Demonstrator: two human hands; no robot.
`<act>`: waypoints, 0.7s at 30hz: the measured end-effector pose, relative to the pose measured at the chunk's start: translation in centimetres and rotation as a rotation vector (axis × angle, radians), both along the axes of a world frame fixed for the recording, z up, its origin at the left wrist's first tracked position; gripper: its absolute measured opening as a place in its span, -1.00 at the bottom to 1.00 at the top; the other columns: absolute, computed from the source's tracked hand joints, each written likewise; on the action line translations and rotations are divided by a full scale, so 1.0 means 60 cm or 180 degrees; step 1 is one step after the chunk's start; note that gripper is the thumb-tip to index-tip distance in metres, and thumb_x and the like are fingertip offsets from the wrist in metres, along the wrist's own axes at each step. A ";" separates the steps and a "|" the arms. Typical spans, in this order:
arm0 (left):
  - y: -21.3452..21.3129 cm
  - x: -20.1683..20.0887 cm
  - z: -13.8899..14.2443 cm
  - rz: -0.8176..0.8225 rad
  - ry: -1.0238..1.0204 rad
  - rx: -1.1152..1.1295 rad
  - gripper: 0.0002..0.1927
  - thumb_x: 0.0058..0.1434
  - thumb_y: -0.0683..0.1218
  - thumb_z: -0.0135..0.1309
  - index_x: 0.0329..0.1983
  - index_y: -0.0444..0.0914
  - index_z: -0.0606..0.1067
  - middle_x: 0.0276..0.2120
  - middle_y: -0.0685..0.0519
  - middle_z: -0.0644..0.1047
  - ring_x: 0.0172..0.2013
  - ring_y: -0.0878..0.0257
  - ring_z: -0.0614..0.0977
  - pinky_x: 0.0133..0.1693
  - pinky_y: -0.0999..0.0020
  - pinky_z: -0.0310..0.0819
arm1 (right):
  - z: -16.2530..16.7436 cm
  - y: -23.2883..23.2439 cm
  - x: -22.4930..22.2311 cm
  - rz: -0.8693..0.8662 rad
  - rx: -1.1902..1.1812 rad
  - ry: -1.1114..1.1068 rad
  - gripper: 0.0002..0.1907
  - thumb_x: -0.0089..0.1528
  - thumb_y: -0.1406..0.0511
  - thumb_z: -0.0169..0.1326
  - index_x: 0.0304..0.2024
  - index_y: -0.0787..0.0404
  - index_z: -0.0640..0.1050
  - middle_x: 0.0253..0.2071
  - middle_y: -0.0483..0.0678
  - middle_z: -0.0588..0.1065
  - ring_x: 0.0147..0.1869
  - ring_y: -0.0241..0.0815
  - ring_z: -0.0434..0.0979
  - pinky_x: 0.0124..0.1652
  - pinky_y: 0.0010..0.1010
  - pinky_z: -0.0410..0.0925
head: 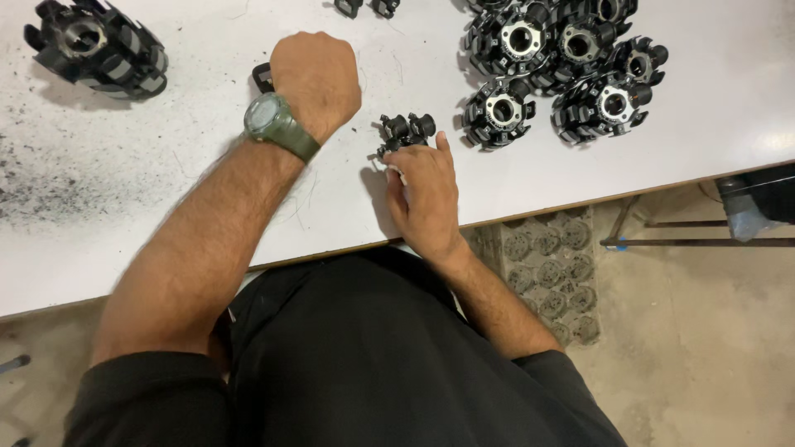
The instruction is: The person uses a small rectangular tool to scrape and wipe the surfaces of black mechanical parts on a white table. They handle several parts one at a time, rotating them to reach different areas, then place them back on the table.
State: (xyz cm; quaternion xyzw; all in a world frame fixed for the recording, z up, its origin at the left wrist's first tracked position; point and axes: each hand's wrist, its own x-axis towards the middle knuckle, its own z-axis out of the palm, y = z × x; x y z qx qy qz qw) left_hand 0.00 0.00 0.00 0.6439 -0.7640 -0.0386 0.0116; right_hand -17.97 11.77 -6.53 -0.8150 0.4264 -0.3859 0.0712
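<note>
1. Head view: my right hand (426,194) pinches a small black clamp part (406,131) near the worktop (207,207) front edge, the part lying just beyond its fingertips.
2. My left hand (316,79), clenched, covers a black piece (262,77); finished rotors (563,70) sit toward the far right.

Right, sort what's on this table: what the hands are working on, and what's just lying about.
In hand:
- small black part, at the right hand
- black piece, half hidden under the left hand

Lying about:
- cluster of round black parts
- single round part, far left
- dark dust on the white table
</note>
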 end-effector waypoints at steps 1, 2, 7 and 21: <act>0.007 0.004 -0.003 -0.0157 0.0192 -0.0084 -0.87 0.18 -0.12 0.17 -0.31 -0.31 0.58 -0.50 -0.13 0.58 -0.46 -0.01 0.64 -0.41 0.11 0.52 | -0.001 0.000 -0.003 0.0011 -0.0037 0.0015 -0.67 0.20 0.56 0.16 -0.01 0.20 0.53 -0.12 -0.02 0.47 0.19 0.00 0.49 0.49 0.19 0.06; 0.029 0.016 -0.009 -0.0323 0.0374 -0.0152 -0.83 0.20 -0.14 0.15 -0.23 -0.35 0.55 -0.49 -0.13 0.59 -0.48 0.01 0.65 -0.43 0.12 0.52 | -0.003 0.002 -0.006 0.0011 -0.0058 0.0017 -0.67 0.18 0.56 0.15 -0.03 0.19 0.54 -0.16 -0.03 0.45 0.21 0.01 0.48 0.50 0.20 0.04; 0.162 0.042 -0.037 -0.0228 0.1781 0.0569 -0.72 0.27 -0.13 0.18 -0.02 -0.33 0.47 -0.29 -0.05 0.57 -0.31 0.06 0.61 -0.29 0.13 0.52 | -0.012 0.014 -0.026 0.0164 -0.0115 0.0221 -0.70 0.12 0.47 0.21 -0.10 0.11 0.61 -0.19 -0.07 0.41 0.29 0.01 0.40 0.52 0.22 -0.14; 0.333 0.102 -0.095 -0.0404 0.1803 -0.0834 -0.55 0.22 -0.08 0.29 0.17 -0.25 0.56 0.16 0.00 0.57 0.36 0.02 0.39 0.39 -0.11 0.14 | 0.009 0.050 0.047 0.0777 0.0354 0.0705 -0.54 0.16 0.11 0.38 0.06 0.11 0.61 -0.04 -0.05 0.43 0.37 0.04 0.31 0.46 0.38 -0.26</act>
